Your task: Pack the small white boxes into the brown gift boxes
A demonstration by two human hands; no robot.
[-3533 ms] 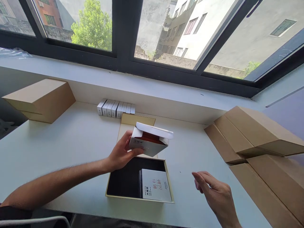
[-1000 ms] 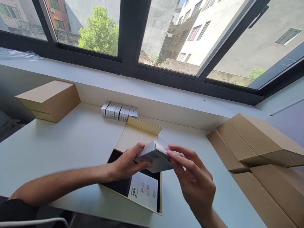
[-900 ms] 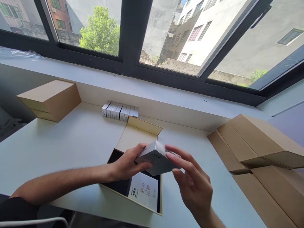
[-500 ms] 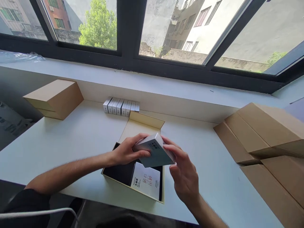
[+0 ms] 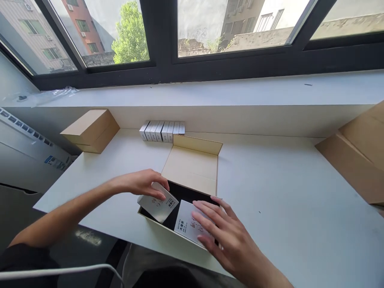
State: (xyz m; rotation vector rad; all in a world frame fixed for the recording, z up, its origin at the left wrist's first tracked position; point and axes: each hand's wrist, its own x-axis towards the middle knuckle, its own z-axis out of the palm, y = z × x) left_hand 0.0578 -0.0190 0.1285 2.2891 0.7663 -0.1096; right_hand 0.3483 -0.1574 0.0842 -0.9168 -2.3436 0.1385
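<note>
In the head view an open gift box (image 5: 195, 164) with a dark inside stands on the white table, its lid folded back toward the window. My left hand (image 5: 148, 184) grips a small white printed carton (image 5: 159, 204), which sits tilted over the left part of the gift box. A second white carton (image 5: 184, 224) lies flat in the right part. Over that one rests my right hand (image 5: 219, 228), fingers stretched out and spread, covering some of its print. Whether the fingertips press on it, I cannot tell.
A row of several small white cartons (image 5: 162, 131) stands by the back wall. To the left is a brown cardboard box (image 5: 91, 130), and more brown boxes (image 5: 357, 156) stand at the right edge. Clear plastic wrap (image 5: 57, 95) lies on the sill. A white cable (image 5: 60, 270) crosses the lower left.
The carton that both hands held above the gift box is now in my left hand alone, lower and to the left. My right hand has let go and spread over the other carton. The view has turned.
</note>
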